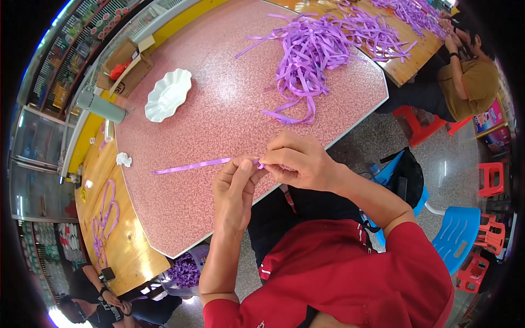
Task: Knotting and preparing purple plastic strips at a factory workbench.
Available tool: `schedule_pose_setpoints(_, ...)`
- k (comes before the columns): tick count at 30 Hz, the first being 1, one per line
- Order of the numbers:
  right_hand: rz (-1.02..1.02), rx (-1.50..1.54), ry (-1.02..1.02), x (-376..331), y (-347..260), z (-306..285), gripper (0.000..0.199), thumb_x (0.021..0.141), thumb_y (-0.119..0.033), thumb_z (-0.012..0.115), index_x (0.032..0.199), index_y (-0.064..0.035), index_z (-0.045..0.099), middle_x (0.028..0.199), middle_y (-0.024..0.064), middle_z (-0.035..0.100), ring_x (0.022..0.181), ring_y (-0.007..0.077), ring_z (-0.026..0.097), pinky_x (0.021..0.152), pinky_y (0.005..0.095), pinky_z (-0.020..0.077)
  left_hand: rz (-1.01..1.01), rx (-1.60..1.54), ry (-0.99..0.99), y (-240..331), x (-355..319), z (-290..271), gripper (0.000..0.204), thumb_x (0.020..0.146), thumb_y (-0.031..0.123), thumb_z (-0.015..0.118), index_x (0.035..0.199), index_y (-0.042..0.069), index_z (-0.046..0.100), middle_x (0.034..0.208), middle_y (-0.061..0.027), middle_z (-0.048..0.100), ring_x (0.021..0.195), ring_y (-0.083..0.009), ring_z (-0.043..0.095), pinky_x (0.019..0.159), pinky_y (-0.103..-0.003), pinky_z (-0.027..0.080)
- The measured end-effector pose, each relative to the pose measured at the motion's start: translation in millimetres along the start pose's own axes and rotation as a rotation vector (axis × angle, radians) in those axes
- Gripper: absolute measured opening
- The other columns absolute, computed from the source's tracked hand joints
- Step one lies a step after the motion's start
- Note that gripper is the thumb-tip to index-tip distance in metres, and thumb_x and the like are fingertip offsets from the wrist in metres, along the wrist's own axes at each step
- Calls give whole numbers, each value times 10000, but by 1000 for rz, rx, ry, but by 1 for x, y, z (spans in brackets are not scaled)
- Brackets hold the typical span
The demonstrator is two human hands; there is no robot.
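Over the near edge of the pink bench (219, 109), both hands pinch one end of a purple ribbon (191, 165); left hand (234, 191) and right hand (298, 161) fingers closed on it, strip running leftward across the bench

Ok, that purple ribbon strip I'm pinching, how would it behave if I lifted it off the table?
Probably floppy: the purple ribbon strip is thin and flat, like the curling tangle in the ribbon pile. It likely weighs very little, so it would trail from the left hand and right hand. Its glossy surface suggests it might slip through a loose pinch.
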State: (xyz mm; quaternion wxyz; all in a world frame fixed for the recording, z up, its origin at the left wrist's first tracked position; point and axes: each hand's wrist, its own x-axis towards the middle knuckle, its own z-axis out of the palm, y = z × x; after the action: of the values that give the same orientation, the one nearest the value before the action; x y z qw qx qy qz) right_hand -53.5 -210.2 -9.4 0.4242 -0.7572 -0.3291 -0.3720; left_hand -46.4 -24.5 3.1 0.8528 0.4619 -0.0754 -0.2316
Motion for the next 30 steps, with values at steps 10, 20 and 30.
schedule_pose_setpoints(10,71,-43,-44,-6,-2,2,247,764,19,753,994,-29,679,872,79,613,672,216,614,543,309,479,260,173,175,-25,1,4,129,958,32,614,1083,1,619,1032,-54,649,953,-104,597,865,-247,473)
schedule_pose_setpoints(20,434,123,65,-2,-14,3,129,815,31,701,929,-14,661,871,59,614,684,119,575,565,259,450,299,444,216,-32,7,8,92,992,114,599,1025,29,598,913,12,585,825,-48,505,727,-204,422)
schedule_pose_setpoints(30,1010,806,-76,2,-12,-4,137,946,-149,604,924,-17,631,756,-53,525,671,23,462,569,217,385,252,387,129,-27,9,3,97,991,127,600,1005,30,592,890,11,584,815,-58,504,735,-207,413)
